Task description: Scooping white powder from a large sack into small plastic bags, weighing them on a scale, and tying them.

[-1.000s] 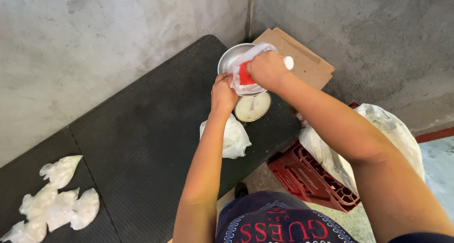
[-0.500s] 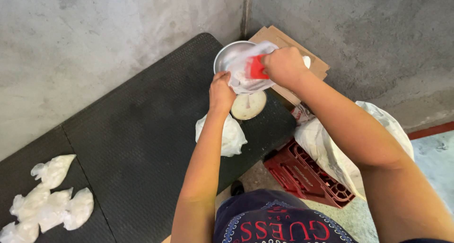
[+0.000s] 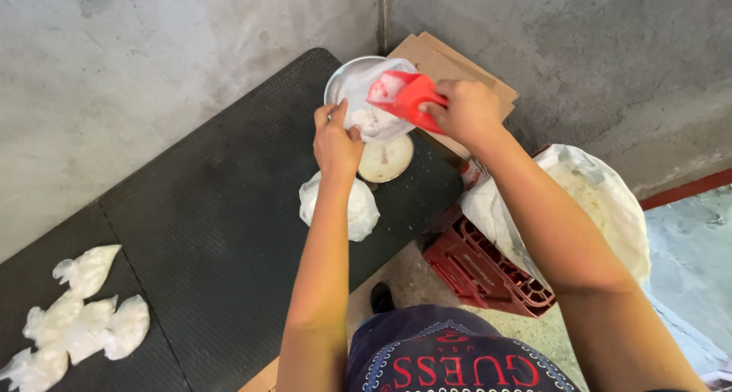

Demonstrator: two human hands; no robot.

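My right hand grips a red scoop tilted into the mouth of a thin clear plastic bag. White powder lies in the scoop and in the bag. My left hand pinches the bag's near edge and holds it open. The bag hangs over a round metal pan that sits on a small scale with a round dial. A filled, tied white bag lies on the black table just below my left wrist.
Several filled white bags lie at the table's left end. A large open sack of white powder rests on a red crate to the right. Flat cardboard leans against the concrete wall behind the scale.
The red scoop has risen and tipped further into the bag. My left hand keeps its hold on the bag's edge. The view has shifted slightly.
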